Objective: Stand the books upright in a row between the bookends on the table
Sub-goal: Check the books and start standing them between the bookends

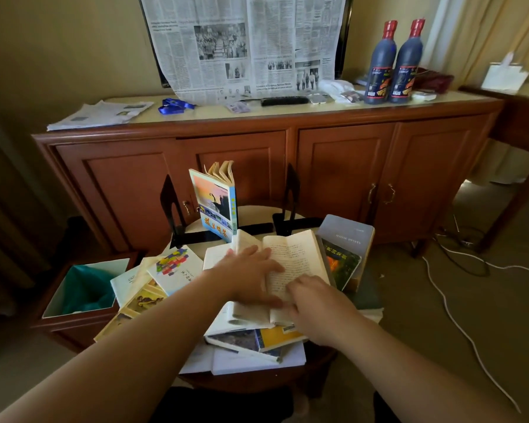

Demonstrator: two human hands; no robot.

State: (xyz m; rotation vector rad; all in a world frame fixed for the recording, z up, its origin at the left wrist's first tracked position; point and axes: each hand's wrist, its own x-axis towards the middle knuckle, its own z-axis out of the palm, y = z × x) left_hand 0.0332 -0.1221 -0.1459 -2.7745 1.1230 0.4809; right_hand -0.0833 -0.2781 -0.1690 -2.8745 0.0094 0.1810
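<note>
So both hands, the left hand (251, 274) flat and the right hand (315, 303) loosely curled, press on an open book (297, 257) atop the pile, while only one book (216, 203) stands between the bookends (290, 199), the rest lying flat.

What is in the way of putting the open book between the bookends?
Nothing visible blocks it. The open book lies under both hands, and the gap between the standing book and the right bookend looks free.

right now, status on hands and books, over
Left hand flat on open book, right hand at its lower edge. One book upright between bookends. Rest lie piled, none blocking the row.
</note>
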